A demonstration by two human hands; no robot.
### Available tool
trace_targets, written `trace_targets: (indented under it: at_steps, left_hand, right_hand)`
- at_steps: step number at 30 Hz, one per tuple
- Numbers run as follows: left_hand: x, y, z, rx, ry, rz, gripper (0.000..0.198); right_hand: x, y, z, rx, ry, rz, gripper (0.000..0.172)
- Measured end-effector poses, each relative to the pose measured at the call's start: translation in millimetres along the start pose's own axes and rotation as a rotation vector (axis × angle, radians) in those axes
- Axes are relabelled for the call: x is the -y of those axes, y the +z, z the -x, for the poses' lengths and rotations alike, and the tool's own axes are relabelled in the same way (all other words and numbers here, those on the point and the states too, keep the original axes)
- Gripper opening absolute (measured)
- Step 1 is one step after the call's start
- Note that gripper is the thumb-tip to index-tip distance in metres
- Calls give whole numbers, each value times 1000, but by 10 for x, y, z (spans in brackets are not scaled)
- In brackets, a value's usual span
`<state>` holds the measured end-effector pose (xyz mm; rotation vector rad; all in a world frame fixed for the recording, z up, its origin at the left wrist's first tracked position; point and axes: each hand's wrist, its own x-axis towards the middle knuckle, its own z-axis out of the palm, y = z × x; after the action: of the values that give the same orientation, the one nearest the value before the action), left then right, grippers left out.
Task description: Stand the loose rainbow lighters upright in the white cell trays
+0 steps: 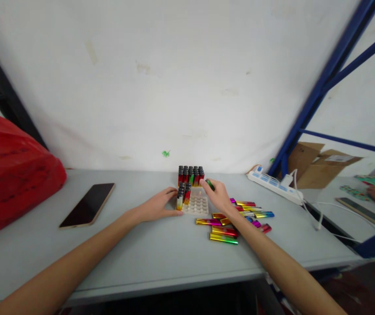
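You have two hands, one left hand (157,204) and one right hand (218,194), with one held lighter (210,184). You count one tray (199,206), at least six standing lighters (180,200) in it, and one lighter block (190,176), five across, its depth uncountable. You also see over ten loose lighters (224,231), one phone (87,206), one red bag (16,175) and one power strip (274,185).
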<state>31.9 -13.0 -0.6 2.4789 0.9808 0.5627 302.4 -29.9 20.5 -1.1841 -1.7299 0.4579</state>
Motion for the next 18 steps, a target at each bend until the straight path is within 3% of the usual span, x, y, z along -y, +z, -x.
trace_targets:
  at_steps: [12, 18]
  left_hand:
    - [-8, -12, 3, -5, 8, -30, 75]
    - [-6, -4, 6, -7, 0, -24, 76]
  right_hand:
    - [-36, 38, 34, 77, -53, 69, 44]
    - [40, -92, 72, 288, -338, 222, 43]
